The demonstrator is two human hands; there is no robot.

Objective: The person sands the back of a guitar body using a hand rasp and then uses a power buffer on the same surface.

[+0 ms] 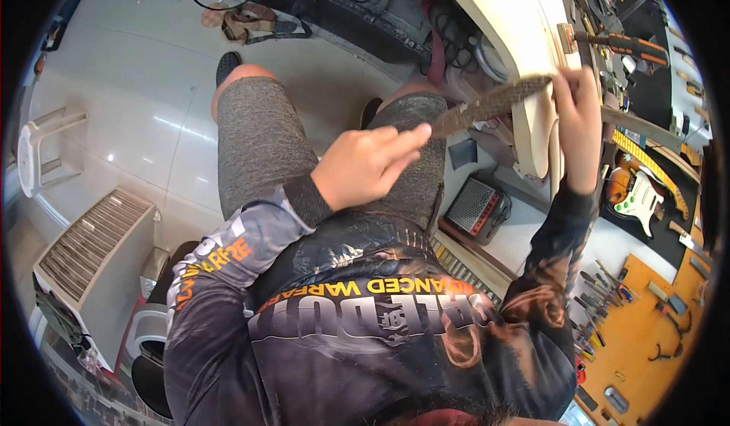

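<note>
A long, flat brown file or rasp [487, 105], slightly blurred, slants across the edge of a cream curved workpiece [536, 148] at upper right. My left hand [369, 160] holds its lower-left end at the fingertips, over my lap. My right hand [574, 122] grips its upper-right end, beside the cream piece. A bar clamp with a black-and-orange handle [631, 46] sits on the piece above my right hand.
At right are a sunburst guitar [639, 198] and an orange tool board [623, 357] with many hand tools. A small amplifier [471, 209] stands below the bench. At left are a white stool [42, 152] and a slatted appliance [91, 251]; straps [251, 24] lie on the floor ahead.
</note>
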